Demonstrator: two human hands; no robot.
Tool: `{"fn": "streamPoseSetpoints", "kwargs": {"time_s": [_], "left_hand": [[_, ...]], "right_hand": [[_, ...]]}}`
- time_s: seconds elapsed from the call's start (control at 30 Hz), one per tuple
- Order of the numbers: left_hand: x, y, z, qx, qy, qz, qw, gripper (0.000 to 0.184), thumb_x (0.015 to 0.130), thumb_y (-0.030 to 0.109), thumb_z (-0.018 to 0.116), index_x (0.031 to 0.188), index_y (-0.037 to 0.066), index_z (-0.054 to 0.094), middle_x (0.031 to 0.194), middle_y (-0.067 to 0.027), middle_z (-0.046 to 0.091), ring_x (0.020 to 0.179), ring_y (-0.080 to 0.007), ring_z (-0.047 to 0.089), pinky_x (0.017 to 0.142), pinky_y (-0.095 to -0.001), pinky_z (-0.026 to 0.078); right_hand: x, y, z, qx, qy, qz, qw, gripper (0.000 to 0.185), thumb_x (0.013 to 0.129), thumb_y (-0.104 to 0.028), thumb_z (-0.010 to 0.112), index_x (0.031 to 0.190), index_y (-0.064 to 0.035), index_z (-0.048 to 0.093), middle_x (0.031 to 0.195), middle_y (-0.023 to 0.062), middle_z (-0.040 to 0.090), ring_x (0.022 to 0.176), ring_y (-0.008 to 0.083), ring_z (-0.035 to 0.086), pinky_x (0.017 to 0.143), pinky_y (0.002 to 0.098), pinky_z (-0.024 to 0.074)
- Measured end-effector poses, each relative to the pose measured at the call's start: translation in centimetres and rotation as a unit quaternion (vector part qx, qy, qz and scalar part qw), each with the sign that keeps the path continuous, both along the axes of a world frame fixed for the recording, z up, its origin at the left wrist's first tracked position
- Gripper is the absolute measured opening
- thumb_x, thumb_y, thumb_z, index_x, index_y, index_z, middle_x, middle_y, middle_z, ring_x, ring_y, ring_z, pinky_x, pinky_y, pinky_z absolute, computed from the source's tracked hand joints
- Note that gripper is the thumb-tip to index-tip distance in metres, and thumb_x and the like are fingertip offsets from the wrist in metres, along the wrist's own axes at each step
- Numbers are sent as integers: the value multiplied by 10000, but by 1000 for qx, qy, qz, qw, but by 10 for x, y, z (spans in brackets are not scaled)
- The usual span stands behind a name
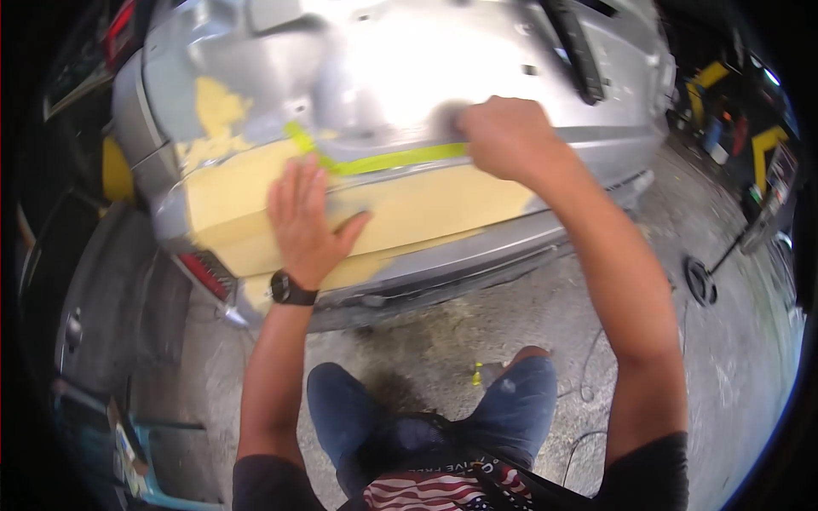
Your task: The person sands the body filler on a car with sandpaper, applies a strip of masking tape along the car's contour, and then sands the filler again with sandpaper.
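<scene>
— Where is the tape to be found?
— The yellow-green tape (400, 159) is seen along the far edge of the cream-coloured band (443, 209) on the grey vehicle body (409, 64). Its long axis is laid in the same direction as the band, across the front of the person. A short strip (296, 134) is placed at its left end, slanting away from the band.

— And how are the hands placed?
— The left hand (302, 223) is laid flat on the left part of the band, with its fingers nearly together and its thumb spread out. Its fingertips are just beside the corner of the tape; whether the tape is touched cannot be told. The right hand (511, 140) is held beyond the far edge of the band, towards its right part, with the fingers curled closed. By this hand the right end of the tape is met, but what is pinched there cannot be told (the finger ends are hidden and somewhat blurred).

— So which hand is nearer?
— Both are near, one at each end. The long tape is contained between them, and its line is directed from the left fingertips to the right fist.
</scene>
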State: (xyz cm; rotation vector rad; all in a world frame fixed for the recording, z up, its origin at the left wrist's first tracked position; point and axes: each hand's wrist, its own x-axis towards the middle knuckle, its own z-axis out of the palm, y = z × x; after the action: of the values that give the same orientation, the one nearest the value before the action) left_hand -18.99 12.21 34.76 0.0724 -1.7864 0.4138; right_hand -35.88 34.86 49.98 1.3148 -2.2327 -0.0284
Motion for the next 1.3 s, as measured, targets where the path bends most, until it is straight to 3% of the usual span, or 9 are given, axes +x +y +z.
{"fn": "streamPoseSetpoints", "kwargs": {"time_s": [0.2,0.37,0.5,0.6,0.67,0.77,0.9,1.07,1.3], "left_hand": [[-1,3,0,12,7,3,1000,833,784,459,834,1420,65,468,1526,-181,491,1453,-397,397,1186,-529,236],[0,5,1,5,1,42,999,728,764,488,835,1368,159,597,1543,-149,490,1452,-368,412,1177,-498,261],[1,4,2,14,7,41,999,724,749,486,846,1362,179,611,1542,-153,491,1447,-358,423,1169,-489,278],[2,3,2,21,7,40,999,719,743,478,854,1357,190,617,1544,-152,490,1444,-351,430,1163,-484,288],[1,3,3,18,8,27,999,718,742,479,857,1356,192,619,1544,-151,490,1444,-348,430,1161,-482,289],[0,3,2,16,11,32,999,726,738,482,860,1357,192,617,1544,-149,492,1444,-344,431,1154,-480,295],[0,3,3,11,11,35,999,721,734,488,860,1349,195,623,1543,-153,490,1442,-342,434,1147,-476,301],[2,2,5,5,12,35,999,687,732,502,858,1322,223,645,1543,-163,483,1429,-355,439,1130,-479,313],[4,2,6,-6,-1,38,999,673,739,516,847,1312,222,655,1543,-159,478,1419,-369,436,1120,-497,311]], "right_hand": [[-3,-2,0,7,-22,-41,999,143,845,-164,706,958,-85,742,906,155,742,888,351,715,764,460,551],[-9,0,-3,-34,-9,-32,999,76,820,-145,680,842,-76,705,786,145,705,789,333,692,698,454,528],[6,14,12,26,-76,-56,995,168,828,-142,616,921,-71,737,884,164,729,870,337,711,770,446,561],[8,40,11,11,-102,39,994,200,835,-225,654,908,-54,728,829,166,710,798,340,687,730,430,543],[18,58,12,-34,-226,103,968,240,829,-275,687,876,-40,709,769,166,676,734,340,651,682,420,507],[36,69,4,-50,-251,95,962,220,829,-255,695,852,-36,699,735,158,654,697,344,615,659,421,477],[32,65,-7,-73,-208,91,971,195,831,-237,700,867,-46,700,743,168,652,709,360,617,671,437,479],[21,49,-26,-84,-117,-3,990,181,856,-241,700,885,-62,697,813,200,681,817,389,660,731,485,505],[15,37,-20,-81,-111,-33,990,187,870,-250,705,899,-66,698,833,192,704,877,399,671,783,494,522]]}}
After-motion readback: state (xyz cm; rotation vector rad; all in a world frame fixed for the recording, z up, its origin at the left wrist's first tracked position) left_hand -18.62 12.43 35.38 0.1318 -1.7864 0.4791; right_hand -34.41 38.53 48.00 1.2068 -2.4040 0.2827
